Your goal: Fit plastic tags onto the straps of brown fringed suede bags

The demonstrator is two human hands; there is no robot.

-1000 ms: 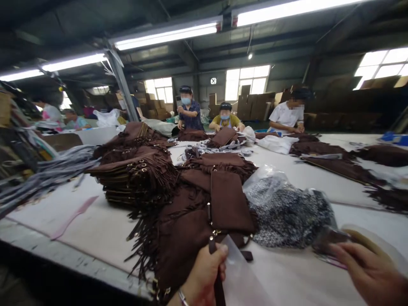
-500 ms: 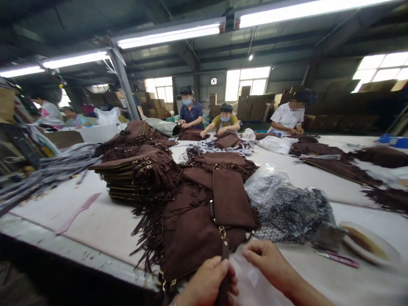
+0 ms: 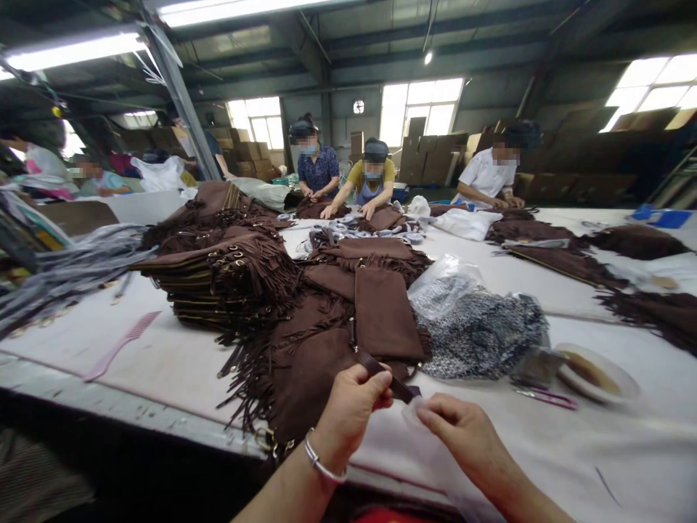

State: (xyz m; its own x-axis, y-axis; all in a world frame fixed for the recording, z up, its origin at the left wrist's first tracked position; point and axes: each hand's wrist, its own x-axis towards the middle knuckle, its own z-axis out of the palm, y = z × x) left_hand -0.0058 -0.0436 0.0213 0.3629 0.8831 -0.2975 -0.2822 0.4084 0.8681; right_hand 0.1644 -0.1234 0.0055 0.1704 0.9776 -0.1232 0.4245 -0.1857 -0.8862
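Brown strap (image 3: 401, 391) in play, the left hand (image 3: 353, 407) closed on it, fingers shut, just on the near side of the flat pouch (image 3: 384, 316) over the table (image 3: 580, 465). Fingers of the right hand (image 3: 462, 428) pinch translucent film (image 3: 435, 457) by the strap's end. Light, even tension looks best: strap flat, film uncreased. Over right, a clear bag (image 3: 443, 290) bulges with speckled cloth (image 3: 479, 341); near it, a round dish (image 3: 627, 386) shows something brownish, too blurred to name.

one held strap (image 3: 401, 391), one comb (image 3: 120, 349), one bracelet (image 3: 317, 462)
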